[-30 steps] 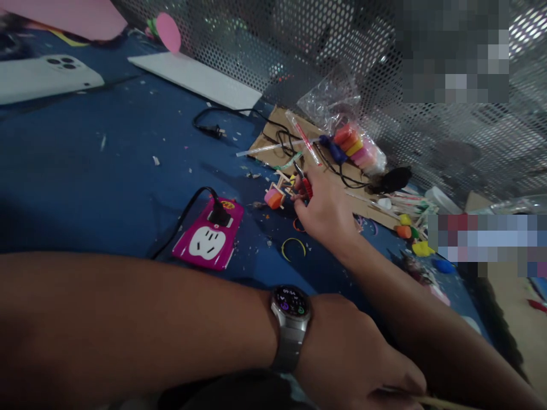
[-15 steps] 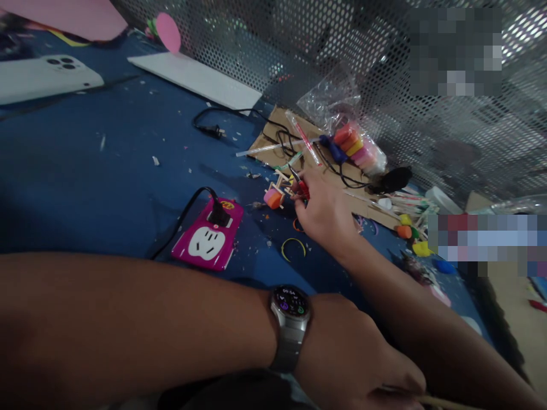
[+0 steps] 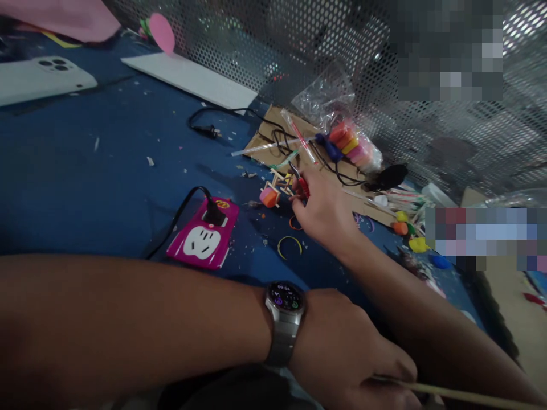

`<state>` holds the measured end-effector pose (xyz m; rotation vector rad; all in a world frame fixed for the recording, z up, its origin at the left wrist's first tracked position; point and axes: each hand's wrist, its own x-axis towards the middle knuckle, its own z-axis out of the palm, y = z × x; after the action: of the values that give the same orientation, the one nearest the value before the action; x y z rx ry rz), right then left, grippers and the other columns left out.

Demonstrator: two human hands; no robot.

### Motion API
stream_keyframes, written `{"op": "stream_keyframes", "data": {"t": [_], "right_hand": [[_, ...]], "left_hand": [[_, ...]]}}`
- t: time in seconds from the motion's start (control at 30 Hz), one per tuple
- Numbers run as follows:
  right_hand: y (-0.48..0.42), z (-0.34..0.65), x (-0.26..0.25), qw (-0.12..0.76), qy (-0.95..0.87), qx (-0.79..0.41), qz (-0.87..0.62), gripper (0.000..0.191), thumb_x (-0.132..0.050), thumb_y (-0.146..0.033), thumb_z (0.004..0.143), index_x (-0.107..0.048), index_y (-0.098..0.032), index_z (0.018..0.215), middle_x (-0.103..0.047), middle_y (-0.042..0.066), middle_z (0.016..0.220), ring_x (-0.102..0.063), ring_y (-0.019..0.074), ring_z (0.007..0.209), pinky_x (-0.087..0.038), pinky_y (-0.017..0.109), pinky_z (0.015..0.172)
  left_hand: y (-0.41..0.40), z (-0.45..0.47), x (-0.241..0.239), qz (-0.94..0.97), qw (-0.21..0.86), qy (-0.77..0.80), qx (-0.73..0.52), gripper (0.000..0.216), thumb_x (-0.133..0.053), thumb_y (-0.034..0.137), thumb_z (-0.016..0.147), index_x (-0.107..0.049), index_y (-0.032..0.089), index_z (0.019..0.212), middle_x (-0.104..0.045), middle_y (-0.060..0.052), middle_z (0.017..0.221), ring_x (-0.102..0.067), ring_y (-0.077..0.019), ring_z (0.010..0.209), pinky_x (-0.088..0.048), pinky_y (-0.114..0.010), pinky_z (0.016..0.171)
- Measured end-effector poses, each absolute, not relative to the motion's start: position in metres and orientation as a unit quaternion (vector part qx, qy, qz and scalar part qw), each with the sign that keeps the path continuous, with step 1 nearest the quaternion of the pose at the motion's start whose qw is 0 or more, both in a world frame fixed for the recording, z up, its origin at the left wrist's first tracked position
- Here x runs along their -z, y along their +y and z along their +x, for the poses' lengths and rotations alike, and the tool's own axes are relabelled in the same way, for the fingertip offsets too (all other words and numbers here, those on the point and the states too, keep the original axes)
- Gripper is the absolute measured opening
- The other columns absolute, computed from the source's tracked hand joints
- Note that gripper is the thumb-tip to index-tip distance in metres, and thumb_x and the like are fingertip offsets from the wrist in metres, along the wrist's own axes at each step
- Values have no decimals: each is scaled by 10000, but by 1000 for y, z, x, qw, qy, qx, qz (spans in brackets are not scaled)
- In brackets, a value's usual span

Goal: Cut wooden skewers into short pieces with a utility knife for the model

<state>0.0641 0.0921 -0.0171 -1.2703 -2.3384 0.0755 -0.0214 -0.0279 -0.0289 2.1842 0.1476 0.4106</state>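
Note:
My left hand [image 3: 346, 341], with a watch [image 3: 285, 299] on its wrist, is closed at the bottom of the view. A thin wooden stick [image 3: 453, 393] runs out to the right from its fingers. Farther up, my right hand [image 3: 325, 202] has its fingers round a small red-handled tool [image 3: 303, 185] with a dark pointed metal tip; it looks like pliers, though the hand hides much of it. Just left of those fingers stands a little structure of wooden sticks [image 3: 280, 181] with a pink and orange lump [image 3: 269, 197] at its base.
A magenta power strip [image 3: 203, 236] with a black plug lies on the blue table [image 3: 128, 148]. Behind are cardboard [image 3: 260, 134], a black cord [image 3: 243, 111] and bagged coloured clay [image 3: 352, 142]. A yellow ring [image 3: 290, 247] lies below my right hand. Perforated metal [image 3: 239, 34] borders the back.
The view has shifted slightly, so the scene sits a little farther left. More of the stick in my left hand shows. My right hand stays at the red-handled tool.

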Motion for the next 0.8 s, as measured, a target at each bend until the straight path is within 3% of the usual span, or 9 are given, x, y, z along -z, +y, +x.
{"op": "stream_keyframes", "data": {"t": [0.17,0.43,0.63,0.8], "right_hand": [[81,77,1,232,-840,-60,-487,222,-666,-85,808,-586,-250,934,-739,36,884,-669,236,759,-487,375,715],[36,140,-19,184,-814,-197,-514,173,-731,-178,865,-586,-252,924,-717,-14,804,-711,200,714,-512,322,685],[18,184,-14,108,-840,-129,-516,140,-737,-232,895,-600,-248,924,-718,-14,808,-649,181,669,-462,307,651],[34,211,-22,98,-835,-86,-535,134,-734,-277,890,-608,-244,923,-696,-1,775,-623,195,661,-425,313,640]], "left_hand": [[-30,-21,33,870,443,69,-207,306,-575,492,1040,-652,244,879,-723,35,722,-691,-162,671,-372,-286,535],[-30,-22,33,869,421,67,-250,332,-609,429,1018,-586,237,748,-713,33,680,-663,-159,622,-363,-299,493],[-30,-24,31,875,407,61,-254,313,-610,406,1019,-587,239,756,-657,32,614,-625,-160,571,-355,-314,503],[-28,-27,30,863,423,46,-271,314,-577,343,1030,-564,225,738,-636,45,616,-597,-128,570,-352,-301,512]]}}
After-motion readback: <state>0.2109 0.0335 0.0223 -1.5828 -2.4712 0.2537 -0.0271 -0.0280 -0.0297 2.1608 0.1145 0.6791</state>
